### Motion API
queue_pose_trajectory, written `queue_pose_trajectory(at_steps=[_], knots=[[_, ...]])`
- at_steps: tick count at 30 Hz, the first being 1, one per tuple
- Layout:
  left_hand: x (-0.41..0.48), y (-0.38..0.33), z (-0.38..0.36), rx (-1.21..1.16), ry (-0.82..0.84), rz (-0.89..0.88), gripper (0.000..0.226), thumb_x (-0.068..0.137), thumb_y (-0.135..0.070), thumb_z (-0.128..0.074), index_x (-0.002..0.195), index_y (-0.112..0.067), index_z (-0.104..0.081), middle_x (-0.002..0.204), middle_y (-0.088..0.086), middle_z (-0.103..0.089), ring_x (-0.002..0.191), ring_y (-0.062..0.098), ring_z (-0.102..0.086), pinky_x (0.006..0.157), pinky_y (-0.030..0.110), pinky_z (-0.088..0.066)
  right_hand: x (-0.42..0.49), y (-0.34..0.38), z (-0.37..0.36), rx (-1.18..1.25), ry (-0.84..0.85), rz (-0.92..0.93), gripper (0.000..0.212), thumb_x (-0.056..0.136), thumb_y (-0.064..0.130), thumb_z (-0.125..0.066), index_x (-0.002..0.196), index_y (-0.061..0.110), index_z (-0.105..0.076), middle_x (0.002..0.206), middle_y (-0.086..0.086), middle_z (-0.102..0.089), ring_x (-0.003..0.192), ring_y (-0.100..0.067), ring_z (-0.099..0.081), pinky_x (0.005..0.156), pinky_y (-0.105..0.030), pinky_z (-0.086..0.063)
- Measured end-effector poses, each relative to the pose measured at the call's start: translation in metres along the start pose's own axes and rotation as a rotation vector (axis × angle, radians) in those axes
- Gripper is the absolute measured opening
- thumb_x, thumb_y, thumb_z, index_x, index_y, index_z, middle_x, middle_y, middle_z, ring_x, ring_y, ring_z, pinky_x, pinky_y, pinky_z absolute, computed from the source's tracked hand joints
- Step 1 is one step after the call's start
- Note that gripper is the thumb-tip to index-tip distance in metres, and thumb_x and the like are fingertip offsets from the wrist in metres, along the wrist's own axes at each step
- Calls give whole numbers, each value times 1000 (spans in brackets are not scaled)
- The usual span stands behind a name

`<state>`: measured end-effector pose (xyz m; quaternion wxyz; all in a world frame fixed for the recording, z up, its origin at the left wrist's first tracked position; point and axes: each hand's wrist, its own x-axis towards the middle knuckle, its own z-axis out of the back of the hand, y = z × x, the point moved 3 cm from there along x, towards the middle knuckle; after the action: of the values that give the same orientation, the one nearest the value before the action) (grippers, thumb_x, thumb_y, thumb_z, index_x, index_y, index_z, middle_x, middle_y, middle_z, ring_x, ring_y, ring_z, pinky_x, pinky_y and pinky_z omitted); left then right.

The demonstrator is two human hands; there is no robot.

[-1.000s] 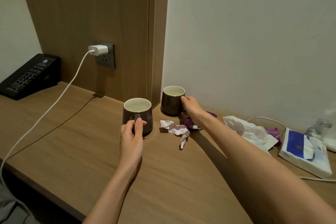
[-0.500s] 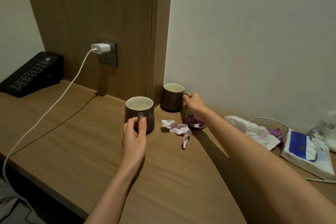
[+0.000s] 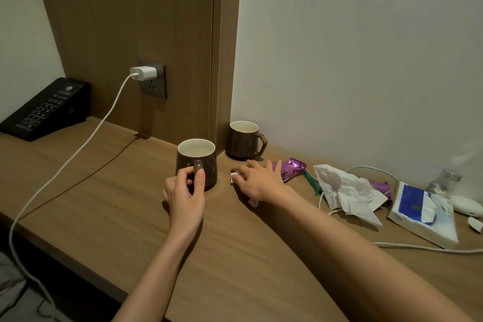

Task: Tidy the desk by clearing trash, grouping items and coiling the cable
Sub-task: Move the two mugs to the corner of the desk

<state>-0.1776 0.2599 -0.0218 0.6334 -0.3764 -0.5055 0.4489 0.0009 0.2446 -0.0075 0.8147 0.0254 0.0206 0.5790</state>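
While splayed, right hand (image 3: 258, 183) atop wrapper (image 3: 235, 175)

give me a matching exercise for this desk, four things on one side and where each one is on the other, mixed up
Things
1. near mug
2. far mug
3. charger
4. tissue pack

Places
a. plugged into the socket
b. gripped at its handle by the left hand
c. standing close to the wall, no hand on it
d. lying at the right end of the desk

Pairs: 1-b, 2-c, 3-a, 4-d
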Motion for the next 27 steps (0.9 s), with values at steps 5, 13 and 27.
queue_pose_trajectory(at_steps=[5, 13, 27], knots=[[-2, -4, 0, 16, -16, 8, 21, 95, -31, -48, 107, -17, -57, 110, 0, -37, 116, 25, -37, 100, 36, -35, -20, -24, 5, 22, 61, -29, 45, 100, 48, -23, 140, 41, -40, 147, -5, -43, 139, -42, -21, 113, -63, -10], [-4, -1, -1, 51, -54, 27, 22, 93, -34, -53, 105, -16, -58, 125, 7, -34, 122, 23, -27, 96, 27, -27, -51, -61, 21, 8, -3, -55, 46, 96, 49, -27, 96, 31, -69, 75, 1, -60, 91, -22, -56, 99, -52, -34], [6, -3, -3, -89, -47, 25, 29, 91, -42, -51, 98, -15, -61, 149, 2, -31, 120, 8, -40, 88, 22, -36, 8, 21, 5, -52, 14, 46, 53, 102, 42, -23, 153, 31, -10, 162, -1, 2, 145, -43, -6, 117, -54, -15]])
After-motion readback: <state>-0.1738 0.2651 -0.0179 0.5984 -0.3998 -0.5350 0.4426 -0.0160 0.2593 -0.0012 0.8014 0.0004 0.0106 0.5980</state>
